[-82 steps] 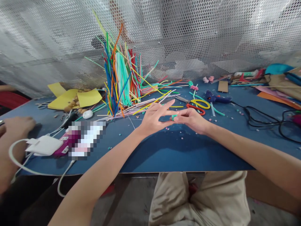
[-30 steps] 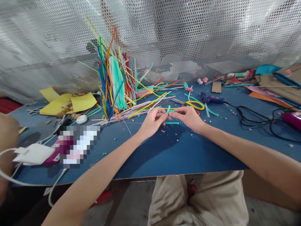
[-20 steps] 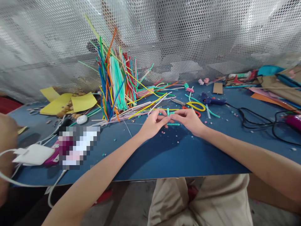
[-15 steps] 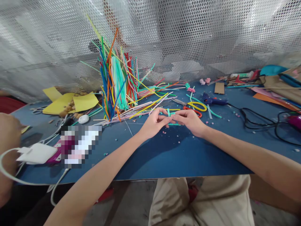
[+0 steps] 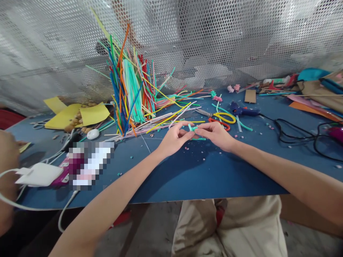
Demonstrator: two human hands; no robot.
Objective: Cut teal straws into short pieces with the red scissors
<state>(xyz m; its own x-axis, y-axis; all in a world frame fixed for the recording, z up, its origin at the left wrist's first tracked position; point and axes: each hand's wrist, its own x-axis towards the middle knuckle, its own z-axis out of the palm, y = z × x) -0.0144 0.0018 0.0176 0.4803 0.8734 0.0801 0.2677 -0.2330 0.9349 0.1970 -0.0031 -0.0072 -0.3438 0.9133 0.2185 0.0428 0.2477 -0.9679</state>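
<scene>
Between my two hands is a small teal pipe cleaner piece (image 5: 192,128), bent or twisted together, with a short end sticking up. My left hand (image 5: 177,138) pinches it from the left, thumb against fingers. From the other side my right hand (image 5: 215,134) pinches the same piece, fingertips close to the left thumb. Part of the piece is hidden by my fingers. Just beyond my right hand lie scissors (image 5: 225,117) with yellow and red handles, and a blue glue gun (image 5: 245,110). Another short teal length shows on the table under my fingers.
A big upright bundle of coloured pipe cleaners (image 5: 131,92) stands at the back left, with loose ones beside it. Yellow paper (image 5: 93,113), a white charger (image 5: 40,175) and cables lie left. Black cord (image 5: 294,135) trails right. Another person's arm (image 5: 8,167) is at the left edge.
The short upright end of the teal pipe cleaner now leans further left, and my fingers have shifted slightly around it. The whole view has moved a little.
</scene>
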